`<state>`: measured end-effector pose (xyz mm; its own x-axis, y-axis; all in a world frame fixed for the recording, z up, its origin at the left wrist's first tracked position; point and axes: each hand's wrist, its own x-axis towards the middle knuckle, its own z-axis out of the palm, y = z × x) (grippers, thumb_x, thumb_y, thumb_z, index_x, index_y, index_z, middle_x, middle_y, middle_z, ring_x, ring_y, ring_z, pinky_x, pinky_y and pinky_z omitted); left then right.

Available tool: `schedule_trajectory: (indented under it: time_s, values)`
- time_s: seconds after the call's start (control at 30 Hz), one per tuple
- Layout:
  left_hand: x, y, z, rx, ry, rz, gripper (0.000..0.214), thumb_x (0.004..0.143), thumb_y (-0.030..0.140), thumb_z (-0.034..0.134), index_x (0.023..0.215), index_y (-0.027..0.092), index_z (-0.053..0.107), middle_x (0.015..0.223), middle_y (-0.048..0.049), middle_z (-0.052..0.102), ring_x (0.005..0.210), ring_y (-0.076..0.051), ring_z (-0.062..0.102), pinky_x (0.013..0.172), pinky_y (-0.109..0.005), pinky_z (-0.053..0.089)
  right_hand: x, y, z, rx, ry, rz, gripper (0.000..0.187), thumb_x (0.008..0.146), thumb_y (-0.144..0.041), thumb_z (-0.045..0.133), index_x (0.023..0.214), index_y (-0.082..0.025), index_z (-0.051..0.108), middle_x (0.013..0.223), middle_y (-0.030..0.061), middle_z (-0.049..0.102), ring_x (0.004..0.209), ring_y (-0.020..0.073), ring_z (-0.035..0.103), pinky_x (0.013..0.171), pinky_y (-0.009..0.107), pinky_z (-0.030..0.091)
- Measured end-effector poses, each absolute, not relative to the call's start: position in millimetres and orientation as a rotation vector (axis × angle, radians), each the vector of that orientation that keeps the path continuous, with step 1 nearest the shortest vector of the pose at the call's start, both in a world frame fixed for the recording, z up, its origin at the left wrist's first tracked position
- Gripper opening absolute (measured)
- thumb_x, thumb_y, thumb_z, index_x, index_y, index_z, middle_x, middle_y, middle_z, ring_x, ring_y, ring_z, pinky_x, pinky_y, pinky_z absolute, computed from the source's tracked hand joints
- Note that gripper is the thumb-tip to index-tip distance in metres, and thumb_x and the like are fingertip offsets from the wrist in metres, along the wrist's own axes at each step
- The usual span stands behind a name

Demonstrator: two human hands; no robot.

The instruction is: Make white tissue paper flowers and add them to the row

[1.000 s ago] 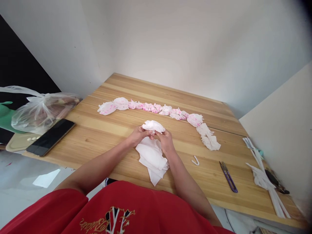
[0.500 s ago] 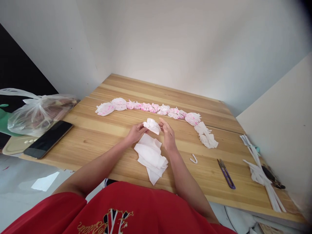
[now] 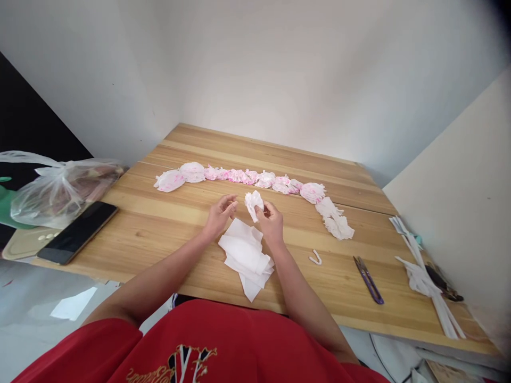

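My right hand (image 3: 271, 222) pinches a small crumpled white tissue flower (image 3: 253, 203) and holds it upright above the wooden table (image 3: 167, 223). My left hand (image 3: 219, 214) hovers just left of it with its fingers loosely apart, holding nothing. Below both hands lies a pile of flat white tissue sheets (image 3: 245, 256). Behind them a row of pink-and-white tissue flowers (image 3: 255, 180) curves across the table and ends in plain white ones (image 3: 337, 223) at the right.
A small white hook-shaped piece (image 3: 316, 259) and purple thread snips (image 3: 368, 272) lie to the right. White strips (image 3: 427, 276) sit at the right edge. A black phone (image 3: 77, 232) and a clear plastic bag (image 3: 59, 183) are at the left.
The tissue was held by both hands; now my left hand has let go and moved slightly left, and my right hand alone holds the tissue, more bunched and upright.
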<state>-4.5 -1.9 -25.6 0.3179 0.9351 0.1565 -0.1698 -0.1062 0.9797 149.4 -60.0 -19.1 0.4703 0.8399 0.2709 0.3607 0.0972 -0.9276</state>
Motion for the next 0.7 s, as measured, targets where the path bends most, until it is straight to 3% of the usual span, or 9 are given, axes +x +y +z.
schedule_trajectory:
  time_s: [0.17, 0.3, 0.47, 0.7]
  values:
    - [0, -11, -27, 1.204, 0.612, 0.948, 0.065, 0.079, 0.041, 0.067, 0.136, 0.018, 0.046, 0.13, -0.0119, 0.056, 0.1, -0.021, 0.06, 0.074, -0.027, 0.051, 140, -64, -18, -1.454, -1.23, 0.439, 0.028, 0.081, -0.031, 0.059, 0.104, -0.02, 0.068, 0.093, 0.0053, 0.064, 0.083, 0.0173, 0.059, 0.071, 0.028, 0.049]
    - [1, -12, -29, 1.148, 0.478, 0.897, 0.058, 0.082, 0.038, 0.066, 0.134, 0.019, 0.049, 0.132, -0.0099, 0.056, 0.119, -0.024, 0.052, 0.093, -0.031, 0.045, 136, -68, -19, -1.294, -1.282, 0.706, 0.037, 0.09, -0.043, 0.05, 0.116, -0.022, 0.064, 0.103, 0.0073, 0.065, 0.085, 0.0169, 0.061, 0.07, 0.028, 0.052]
    - [2, -9, -30, 0.907, 0.399, 0.854, 0.076, 0.075, 0.024, 0.066, 0.144, 0.026, 0.034, 0.141, -0.0103, 0.047, 0.117, -0.024, 0.053, 0.091, -0.034, 0.046, 138, -66, -21, -1.261, -1.186, 0.781, 0.04, 0.091, -0.047, 0.047, 0.117, -0.021, 0.064, 0.1, 0.0075, 0.066, 0.082, 0.0168, 0.062, 0.064, 0.028, 0.052]
    - [2, -4, -35, 0.9, 0.386, 0.918, 0.093, 0.072, 0.013, 0.061, 0.151, 0.027, 0.014, 0.133, -0.0098, 0.054, 0.108, -0.02, 0.058, 0.091, -0.034, 0.045, 139, -63, -22, -1.332, -1.19, 0.7, 0.035, 0.084, -0.034, 0.057, 0.116, -0.023, 0.065, 0.108, 0.0079, 0.067, 0.087, 0.0177, 0.064, 0.069, 0.029, 0.052]
